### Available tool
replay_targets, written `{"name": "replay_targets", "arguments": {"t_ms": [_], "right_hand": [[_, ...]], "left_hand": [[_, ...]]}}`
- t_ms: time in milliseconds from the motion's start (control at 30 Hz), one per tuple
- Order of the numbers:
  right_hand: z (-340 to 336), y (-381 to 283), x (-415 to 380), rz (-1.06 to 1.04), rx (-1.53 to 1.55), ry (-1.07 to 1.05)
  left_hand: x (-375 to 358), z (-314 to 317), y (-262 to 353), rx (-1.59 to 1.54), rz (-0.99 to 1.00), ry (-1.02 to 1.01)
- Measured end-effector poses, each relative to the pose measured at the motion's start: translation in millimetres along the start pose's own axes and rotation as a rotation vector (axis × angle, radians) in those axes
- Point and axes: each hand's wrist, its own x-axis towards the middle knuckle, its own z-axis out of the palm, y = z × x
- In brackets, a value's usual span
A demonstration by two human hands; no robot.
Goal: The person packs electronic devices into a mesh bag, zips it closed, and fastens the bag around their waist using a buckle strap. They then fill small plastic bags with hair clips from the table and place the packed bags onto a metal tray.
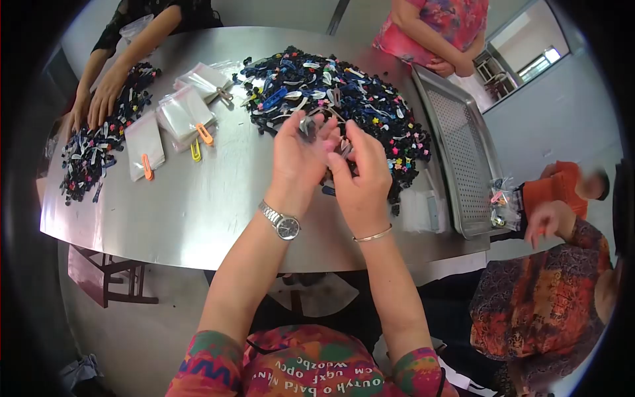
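My left hand (299, 155), with a watch at its wrist, is cupped palm up over the near edge of a big heap of hair clips (370, 99). Small dark, shiny hair clips (307, 127) lie among its curled fingers, partly blurred. Close beside it, my right hand (364, 165), wearing a bangle, has thumb and fingers pinched on a few hair clips (343, 147). The fingertips of both hands nearly meet. The heap mixes black, blue and white clips with small coloured flowers and stars.
Stacks of clear plastic bags (182, 116), several with orange clips (147, 167), lie left on the metal table (198, 225). More bags (423, 210) lie right, by a perforated metal tray (463, 152). A co-worker's hands (102, 99) touch a smaller clip heap (89, 149). Other people stand around.
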Motion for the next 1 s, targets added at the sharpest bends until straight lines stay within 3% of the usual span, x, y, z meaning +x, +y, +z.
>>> {"name": "replay_targets", "arguments": {"t_ms": [100,133,167,233,267,400,433,500,567,700,767,833,1000], "right_hand": [[0.1,2.1,-6.8,0.174,0.057,0.151],[0.7,-2.9,-11.2,0.385,0.222,0.172],[-0.4,-3.0,-10.4,0.38,0.217,0.18],[-4.3,1.7,-12.7,0.805,0.81,0.074],[-9.7,12.1,-12.9,0.87,0.77,-0.024],[-50.6,31.3,1.9,0.7,0.722,-0.065],[-66.0,38.2,8.4,0.703,0.714,-0.051],[-93.4,45.6,25.0,0.743,0.715,-0.272],[-104.3,46.6,33.8,0.762,0.711,-0.294],[-105.7,60.1,28.9,0.732,0.628,-0.302],[-92.8,56.8,8.9,0.766,1.029,0.096],[-77.5,57.9,-11.8,0.788,0.957,-0.022],[-54.4,56.4,-21.5,0.787,0.584,0.0]], "left_hand": [[-6.5,-0.2,-9.1,0.014,0.013,-0.042],[-10.1,3.4,-12.5,0.018,0.015,-0.055],[-13.6,6.7,-15.9,0.023,0.013,-0.068],[-16.9,4.6,-21.5,0.071,-0.065,-0.098],[-18.2,3.9,-26.2,0.101,-0.061,-0.111],[-14.6,-0.1,-23.3,0.174,-0.201,-0.249],[-15.0,-0.4,-20.9,0.208,-0.281,-0.278],[-13.1,-3.0,-21.5,0.299,-0.338,-0.345],[-14.3,-7.2,-27.1,0.391,-0.421,-0.419],[-20.6,-10.7,-40.4,0.477,-0.332,-0.311],[-16.0,-15.4,-44.1,0.446,-0.284,-0.314],[-19.7,-12.2,-46.0,0.39,-0.195,-0.278],[-18.4,-17.4,-51.9,0.341,-0.194,-0.267]]}}
